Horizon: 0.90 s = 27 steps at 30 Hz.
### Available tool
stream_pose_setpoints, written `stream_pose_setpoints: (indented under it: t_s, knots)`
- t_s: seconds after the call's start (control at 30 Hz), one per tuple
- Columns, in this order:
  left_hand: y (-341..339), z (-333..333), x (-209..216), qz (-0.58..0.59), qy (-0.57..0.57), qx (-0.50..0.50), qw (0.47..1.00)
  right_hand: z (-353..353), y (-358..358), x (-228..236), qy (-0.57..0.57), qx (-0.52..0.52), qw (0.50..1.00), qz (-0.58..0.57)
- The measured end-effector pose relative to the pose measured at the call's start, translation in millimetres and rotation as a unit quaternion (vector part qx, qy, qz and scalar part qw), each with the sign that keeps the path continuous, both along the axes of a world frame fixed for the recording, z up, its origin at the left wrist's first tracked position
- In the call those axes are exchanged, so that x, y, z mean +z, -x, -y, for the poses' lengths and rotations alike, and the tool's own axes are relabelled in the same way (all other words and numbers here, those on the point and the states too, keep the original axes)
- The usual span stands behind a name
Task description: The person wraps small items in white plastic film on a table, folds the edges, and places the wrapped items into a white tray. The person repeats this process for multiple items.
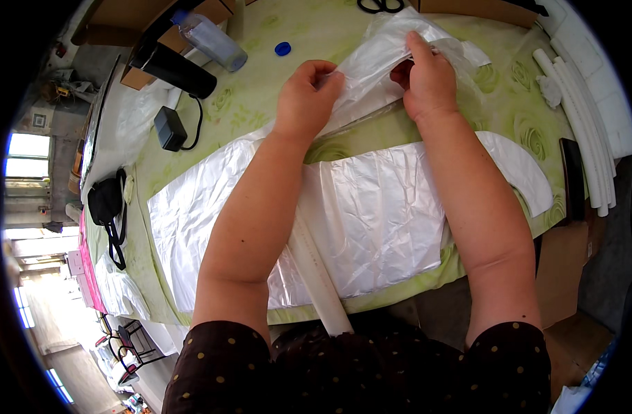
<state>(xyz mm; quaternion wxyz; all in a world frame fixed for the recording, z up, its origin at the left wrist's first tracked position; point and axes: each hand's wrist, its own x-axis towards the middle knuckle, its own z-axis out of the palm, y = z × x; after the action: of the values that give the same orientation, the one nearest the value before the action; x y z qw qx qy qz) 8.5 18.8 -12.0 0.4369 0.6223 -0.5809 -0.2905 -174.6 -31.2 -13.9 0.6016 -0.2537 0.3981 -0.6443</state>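
Over the far side of the table, both my hands hold a crumpled piece of thin, see-through plastic film (379,61). My left hand (308,100) pinches its left end between thumb and curled fingers. At the other end, my right hand (430,79) is closed on the film, thumb pointing up, its fingers partly hidden. Below my wrists lies a wide, wrinkled white plastic sheet (371,207), spread flat across the table. A pale tube (317,276) slants over this sheet from the middle down toward my lap. My left forearm covers part of the sheet.
On the green flowered tablecloth (226,114) stand a black cylinder (174,69), a clear bottle (212,43), a blue cap (282,49) and a black adapter (170,129). Black scissors (380,5) lie at the far edge. White tubes (575,124) line the right; a black bag (107,203) lies left.
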Motion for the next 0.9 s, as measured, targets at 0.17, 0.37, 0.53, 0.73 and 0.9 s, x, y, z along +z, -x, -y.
stream_pose_setpoints:
  t_s: [0.17,0.37,0.53,0.73,0.9]
  knots:
    - [4,-1,9,-0.049,-0.020,0.023,0.998,0,1,1,-0.001,-0.007,1.000,-0.007]
    - [2,0,-4,0.072,0.034,-0.017,0.997,-2,0,0,0.022,0.000,0.999,-0.028]
    - [3,1,4,-0.031,-0.021,-0.005,0.999,-1,-1,0,0.016,-0.004,0.999,-0.038]
    - [8,-5,2,0.132,0.040,-0.011,0.990,-3,0,1,0.023,-0.003,0.999,-0.038]
    - [7,-3,4,0.056,0.002,-0.022,0.998,-5,-2,3,0.016,0.005,0.998,-0.063]
